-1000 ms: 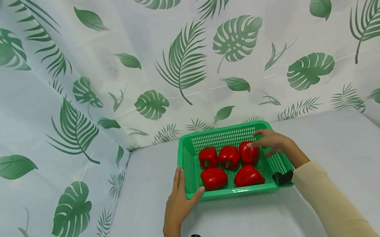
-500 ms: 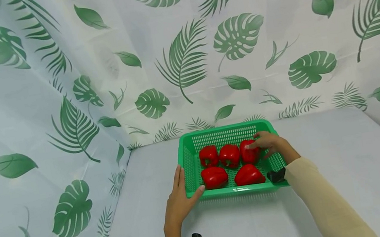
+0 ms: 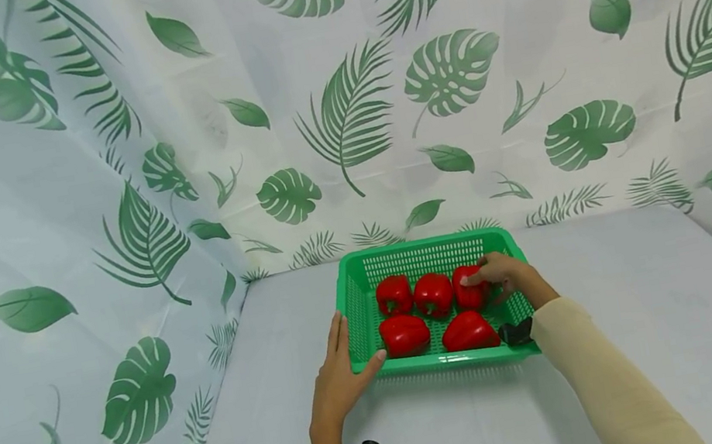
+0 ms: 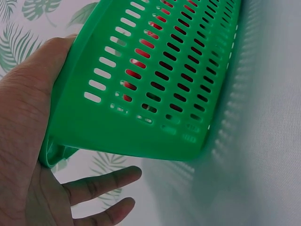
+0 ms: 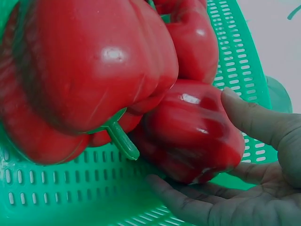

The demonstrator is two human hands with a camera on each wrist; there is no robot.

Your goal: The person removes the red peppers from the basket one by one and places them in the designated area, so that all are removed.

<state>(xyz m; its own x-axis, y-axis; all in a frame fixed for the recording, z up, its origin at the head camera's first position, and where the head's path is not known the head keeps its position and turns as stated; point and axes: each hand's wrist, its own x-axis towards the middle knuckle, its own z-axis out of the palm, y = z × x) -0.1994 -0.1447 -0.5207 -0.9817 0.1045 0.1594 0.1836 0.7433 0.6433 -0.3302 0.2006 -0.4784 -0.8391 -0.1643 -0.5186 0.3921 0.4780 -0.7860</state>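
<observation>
A green plastic basket [image 3: 450, 359] stands on the table with several red bell peppers in it. At its front left corner my left hand [image 3: 339, 386] touches the rim, thumb over the front edge and fingers stretched along the left side. The left wrist view shows two straight fingers [image 4: 104, 184] beyond the basket's end. Inside the basket, my right hand [image 3: 504, 272] grips the back right bell pepper [image 5: 193, 127], thumb on one side and fingers curving beneath it. A nearer bell pepper [image 5: 103, 61] with a green stem fills the upper left of the right wrist view.
Two more bell peppers, one at the back left [image 3: 393, 295] and one in the back middle [image 3: 433, 295], sit in the basket. Another lies at its front left [image 3: 405, 335]. Behind the white table [image 3: 461, 424] hangs a leaf-patterned cloth [image 3: 386, 193].
My right hand has moved slightly left and closed its thumb and fingers in on the back right bell pepper. My left hand keeps its place on the basket corner.
</observation>
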